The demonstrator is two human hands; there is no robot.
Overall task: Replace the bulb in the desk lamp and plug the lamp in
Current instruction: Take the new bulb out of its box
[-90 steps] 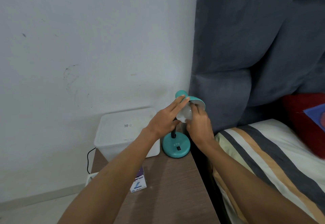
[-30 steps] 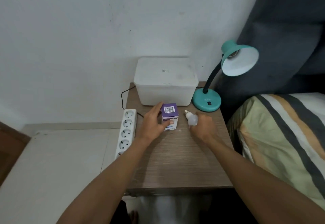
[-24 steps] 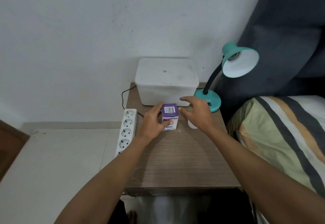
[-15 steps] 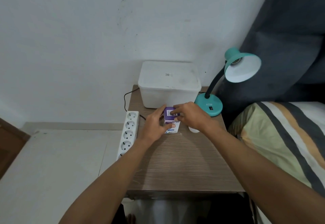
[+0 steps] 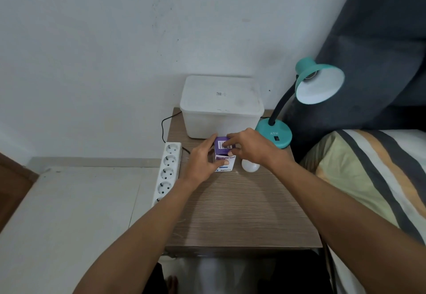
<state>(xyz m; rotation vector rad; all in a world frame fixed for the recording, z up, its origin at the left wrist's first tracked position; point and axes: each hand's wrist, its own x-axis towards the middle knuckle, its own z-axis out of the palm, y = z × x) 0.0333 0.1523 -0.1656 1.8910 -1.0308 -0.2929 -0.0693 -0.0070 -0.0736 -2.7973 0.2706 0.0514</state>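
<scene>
On table [image 5: 242, 213], hands [image 5: 202, 162] around box [image 5: 224, 155]

A white lidded plastic bin [image 5: 221, 106] sits at the back edge of the wooden nightstand [image 5: 242, 215]. A striped bedsheet [image 5: 373, 178] lies beyond its right edge.

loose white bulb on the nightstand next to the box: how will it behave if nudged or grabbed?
The white bulb is round and lies on its side on the smooth nightstand, so it will probably roll. Its glossy dome looks slippery and likely fragile. Probably light for its size.
</scene>
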